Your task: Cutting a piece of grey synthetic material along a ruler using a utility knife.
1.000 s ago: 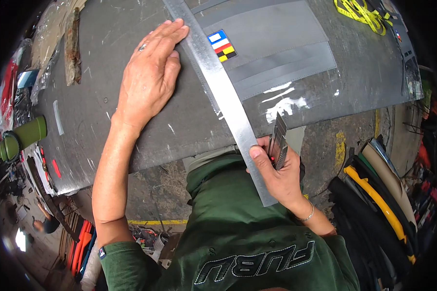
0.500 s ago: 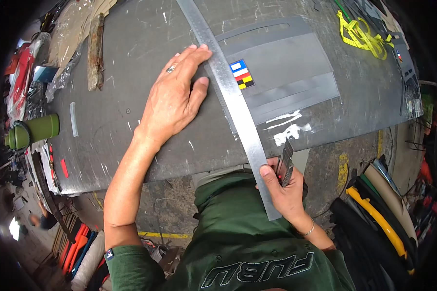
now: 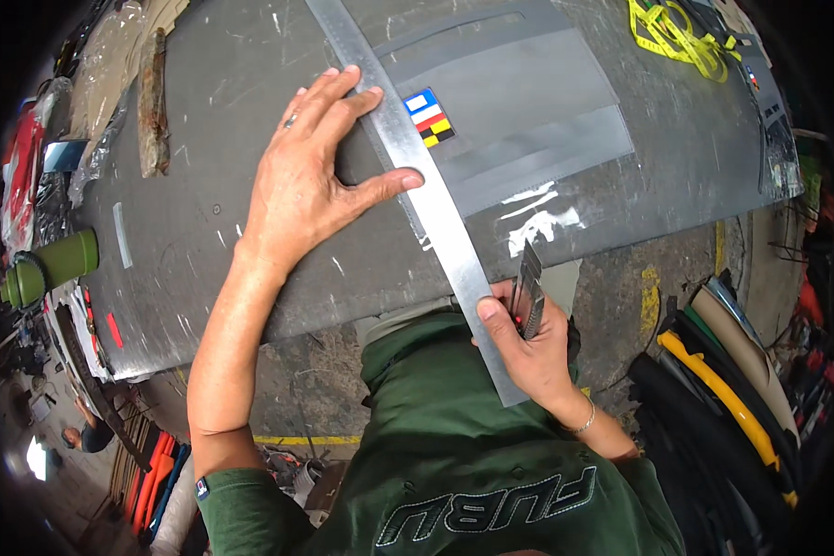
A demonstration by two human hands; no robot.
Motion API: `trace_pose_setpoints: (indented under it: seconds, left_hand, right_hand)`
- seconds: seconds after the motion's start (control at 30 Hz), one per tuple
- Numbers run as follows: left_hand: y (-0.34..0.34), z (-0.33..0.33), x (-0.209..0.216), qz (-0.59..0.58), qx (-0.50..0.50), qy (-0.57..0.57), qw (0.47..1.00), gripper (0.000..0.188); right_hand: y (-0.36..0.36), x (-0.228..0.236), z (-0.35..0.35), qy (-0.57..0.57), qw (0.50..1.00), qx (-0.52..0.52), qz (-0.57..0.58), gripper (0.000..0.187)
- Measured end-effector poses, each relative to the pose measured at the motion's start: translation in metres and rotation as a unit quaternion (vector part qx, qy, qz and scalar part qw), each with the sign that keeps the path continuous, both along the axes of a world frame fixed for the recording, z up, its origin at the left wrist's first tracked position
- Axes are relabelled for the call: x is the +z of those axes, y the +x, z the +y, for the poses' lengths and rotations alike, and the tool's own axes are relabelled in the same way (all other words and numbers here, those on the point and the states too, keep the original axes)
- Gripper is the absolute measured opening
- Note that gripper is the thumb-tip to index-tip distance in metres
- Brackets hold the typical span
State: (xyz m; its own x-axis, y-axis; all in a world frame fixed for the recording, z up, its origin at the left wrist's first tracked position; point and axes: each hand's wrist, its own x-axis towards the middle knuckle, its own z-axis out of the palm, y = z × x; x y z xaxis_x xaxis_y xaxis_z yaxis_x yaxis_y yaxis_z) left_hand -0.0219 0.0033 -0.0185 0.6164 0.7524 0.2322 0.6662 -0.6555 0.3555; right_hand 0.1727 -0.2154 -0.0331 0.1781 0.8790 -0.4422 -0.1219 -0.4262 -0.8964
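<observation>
A long metal ruler (image 3: 437, 208) slants across the dark worktop, its near end hanging past the front edge. My left hand (image 3: 301, 176) is open over it, with fingertips and thumb spread along the ruler. My right hand (image 3: 539, 357) grips the ruler's near end between thumb and fingers. That same hand also holds a utility knife (image 3: 528, 295), its blade pointing up and away. Beneath the ruler lies a flat grey panel (image 3: 528, 93) of sheet material with a slot and stitched edges. A colourful flag-like patch (image 3: 429, 119) sits on the panel beside the ruler's right edge.
Yellow measuring tape (image 3: 681, 37) lies in loops at the far right of the worktop (image 3: 204, 269). A rough wooden stick (image 3: 154, 107) rests at the left, and a green bottle (image 3: 60, 264) near the left edge. Rolls of material (image 3: 713, 389) stand at lower right.
My left thumb has spread out onto the ruler, and its fingers now reach over the ruler's edge. The view has shifted slightly. My right hand keeps hold of the ruler and the knife.
</observation>
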Motion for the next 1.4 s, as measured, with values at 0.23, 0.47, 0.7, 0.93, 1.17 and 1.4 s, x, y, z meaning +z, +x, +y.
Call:
trace_pose_setpoints:
  seconds: [0.23, 0.47, 0.7, 0.93, 1.17, 1.4]
  left_hand:
    - [0.000, 0.000, -0.002, -0.002, 0.006, 0.011, 1.000, 0.080]
    - [0.002, 0.000, -0.003, -0.020, 0.008, -0.003, 1.000, 0.082]
    - [0.002, 0.001, -0.003, -0.012, 0.005, 0.004, 1.000, 0.084]
    - [0.001, -0.001, -0.003, -0.003, 0.006, 0.011, 1.000, 0.078]
    - [0.002, -0.003, 0.001, 0.007, 0.010, 0.009, 1.000, 0.077]
    - [0.006, -0.004, 0.009, 0.053, 0.017, 0.001, 0.998, 0.079]
  right_hand:
    - [-0.001, 0.002, 0.001, 0.005, 1.000, 0.003, 0.008, 0.026]
    - [-0.003, 0.005, 0.000, -0.010, 0.998, -0.018, 0.060, 0.028]
    - [0.001, 0.000, -0.001, 0.002, 0.999, 0.008, 0.052, 0.028]
    - [0.001, 0.001, 0.000, 0.006, 0.999, 0.009, 0.038, 0.026]
    - [0.000, 0.001, 0.000, 0.007, 1.000, 0.016, -0.005, 0.028]
    - [0.002, -0.005, 0.000, 0.000, 0.999, 0.016, -0.040, 0.026]
